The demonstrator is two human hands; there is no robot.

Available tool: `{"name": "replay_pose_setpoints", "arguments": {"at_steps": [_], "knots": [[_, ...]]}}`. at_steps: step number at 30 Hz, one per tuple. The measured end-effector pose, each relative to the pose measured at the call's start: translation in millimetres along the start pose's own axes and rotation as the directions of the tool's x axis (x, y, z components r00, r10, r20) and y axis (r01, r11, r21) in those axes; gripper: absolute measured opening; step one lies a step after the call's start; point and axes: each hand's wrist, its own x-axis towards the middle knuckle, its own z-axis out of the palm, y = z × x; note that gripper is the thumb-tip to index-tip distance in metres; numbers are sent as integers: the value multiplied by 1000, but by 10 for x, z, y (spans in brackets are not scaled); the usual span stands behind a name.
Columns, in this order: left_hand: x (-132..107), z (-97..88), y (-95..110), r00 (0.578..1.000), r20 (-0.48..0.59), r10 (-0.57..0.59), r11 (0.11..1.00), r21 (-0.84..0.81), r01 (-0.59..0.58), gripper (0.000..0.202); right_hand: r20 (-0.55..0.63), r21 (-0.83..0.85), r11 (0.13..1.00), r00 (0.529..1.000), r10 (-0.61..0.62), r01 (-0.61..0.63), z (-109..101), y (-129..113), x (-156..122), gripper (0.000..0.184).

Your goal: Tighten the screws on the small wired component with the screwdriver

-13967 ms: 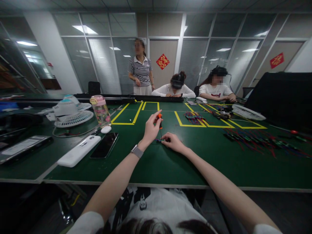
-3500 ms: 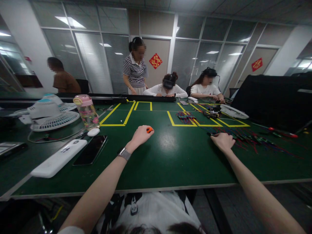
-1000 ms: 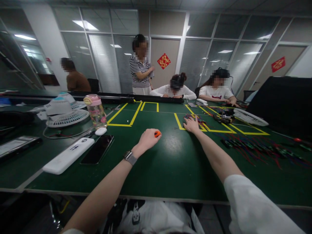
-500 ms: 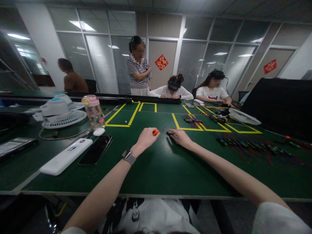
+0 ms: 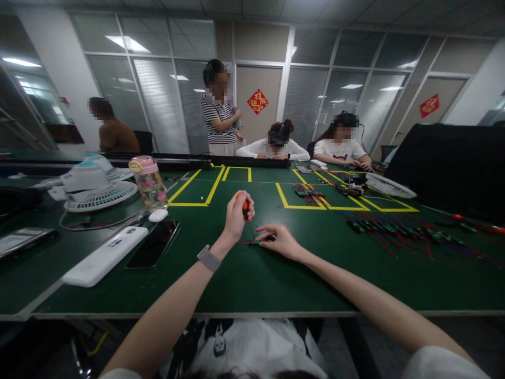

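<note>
My left hand (image 5: 235, 216) is wrapped round the orange and black handle of a screwdriver (image 5: 245, 207). Its thin shaft points down, with the tip at a small green circuit board (image 5: 256, 242) on the table. Red wire trails from the board's left end. With thumb and fingers, my right hand (image 5: 282, 242) grips the board's right end and hides part of it.
Several wired circuit boards (image 5: 410, 231) lie in a row on the right, and more (image 5: 310, 193) sit within yellow tape. At left are a white phone-like device (image 5: 104, 256), a black phone (image 5: 153, 245), a bottle (image 5: 149, 184) and fans (image 5: 100, 195). People are across the table.
My left hand has turned upright, bringing the screwdriver's shaft down to the board. My right hand has moved nearer to me with the board, which now rests on the table.
</note>
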Motion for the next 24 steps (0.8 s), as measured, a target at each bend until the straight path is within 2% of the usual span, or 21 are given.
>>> {"name": "replay_pose_setpoints", "arguments": {"at_steps": [5,17,24], "knots": [[-37,53,-100,1000,-9,24,998,60,-23,31,0,46,999,1000,18,-18,-9,-8,-10,42],[-34,42,-191,1000,13,12,999,33,-12,34,-5,71,997,1000,12,-11,16,49,3,38],[-90,93,-150,992,125,-8,1000,18,5,33,-16,86,996,1000,1,1,26,127,13,36]]}}
